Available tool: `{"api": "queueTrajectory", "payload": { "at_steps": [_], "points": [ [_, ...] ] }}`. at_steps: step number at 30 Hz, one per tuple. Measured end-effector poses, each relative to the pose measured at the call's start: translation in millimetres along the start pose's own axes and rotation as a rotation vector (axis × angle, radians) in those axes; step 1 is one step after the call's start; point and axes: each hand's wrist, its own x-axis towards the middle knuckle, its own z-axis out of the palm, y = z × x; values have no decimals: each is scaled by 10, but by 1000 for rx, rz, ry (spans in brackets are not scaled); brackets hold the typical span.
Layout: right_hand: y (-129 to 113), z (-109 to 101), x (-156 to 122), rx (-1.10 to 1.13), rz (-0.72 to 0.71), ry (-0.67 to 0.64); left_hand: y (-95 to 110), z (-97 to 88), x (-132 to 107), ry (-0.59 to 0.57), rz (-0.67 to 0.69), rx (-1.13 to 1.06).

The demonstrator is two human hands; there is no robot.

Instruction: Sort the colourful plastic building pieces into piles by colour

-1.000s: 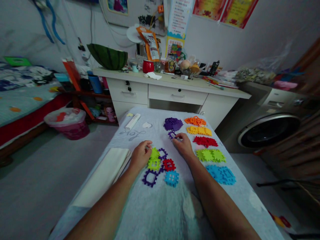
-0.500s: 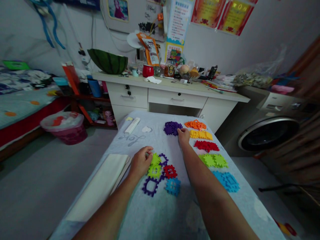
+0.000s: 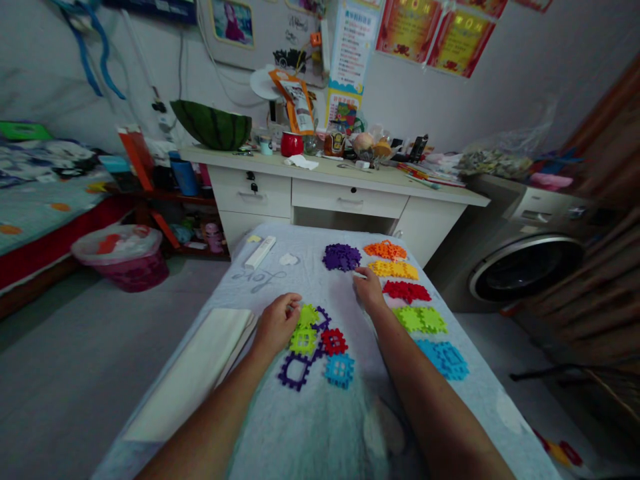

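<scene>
My left hand (image 3: pixel 279 323) rests on the cloth with loosely curled fingers apart, beside a yellow-green piece (image 3: pixel 309 315), and nothing shows in it. Close by lie another yellow-green piece (image 3: pixel 303 341), a red window piece (image 3: pixel 334 341), a blue window piece (image 3: pixel 340 370) and a purple square frame (image 3: pixel 294 371); more purple shows between them. My right hand (image 3: pixel 369 288) is just on the near side of the purple pile (image 3: pixel 341 257), apart from it. Its fingers are drawn together; whatever they may hold is hidden.
Down the right side lie orange (image 3: pixel 385 250), yellow (image 3: pixel 393 270), red (image 3: pixel 407 291), green (image 3: pixel 420 319) and blue pieces (image 3: pixel 443 359). A folded white cloth (image 3: pixel 193 373) and a white box (image 3: pixel 261 253) are on the left. Behind stands a cluttered desk (image 3: pixel 345 175).
My right hand has drawn back from the purple pile, slightly toward me. My left hand stays beside the yellow-green pieces. The whole view has shifted a little.
</scene>
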Motion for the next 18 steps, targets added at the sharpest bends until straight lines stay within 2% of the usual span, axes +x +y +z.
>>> {"api": "queueTrajectory", "payload": {
  "at_steps": [3, 6, 11, 14, 18],
  "points": [
    [-28, -35, -100, -84, 95, -14, 2, -2, -2, 3, 8, 7],
    [-57, -12, -82, -225, 62, -6, 8, -12, -5, 25, 38, 30],
    [-103, 136, 29, -241, 28, 85, 15, -24, -8, 33, 67, 58],
    [-160, 180, 11, -324, 60, 28, 18, -23, -8, 25, 59, 78],
    [-261, 101, -80, -371, 46, -84, 8, -13, -2, -6, 60, 77]
  ]
}}
